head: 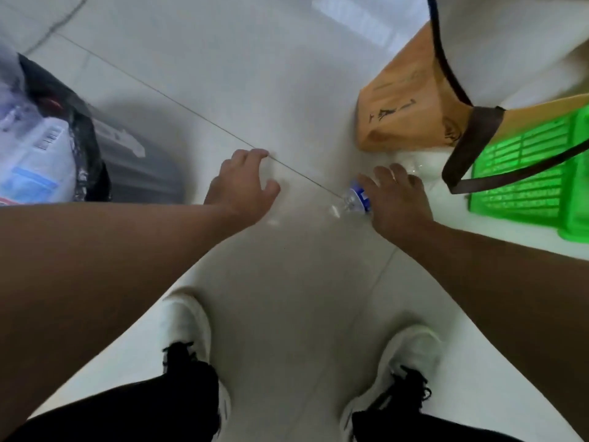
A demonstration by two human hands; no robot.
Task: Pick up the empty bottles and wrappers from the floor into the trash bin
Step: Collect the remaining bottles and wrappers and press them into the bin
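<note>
Hands: right point(396, 199) gripping clear bottle point(355, 199), left point(242, 183) loose, apart.

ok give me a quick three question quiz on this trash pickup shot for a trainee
1. True or false: the left hand is carrying a wrapper.
2. Which hand is on the clear plastic bottle with the blue label?
A. left hand
B. right hand
C. neither
3. Fill in: the black-lined trash bin stands on the person's ____ side, across from the green crate and the brown paper bag.

Key
1. False; its fingers are spread and hold nothing.
2. B; the right hand reaches over the bottle on the white floor, though motion blur hides whether the fingers have closed.
3. left
</note>
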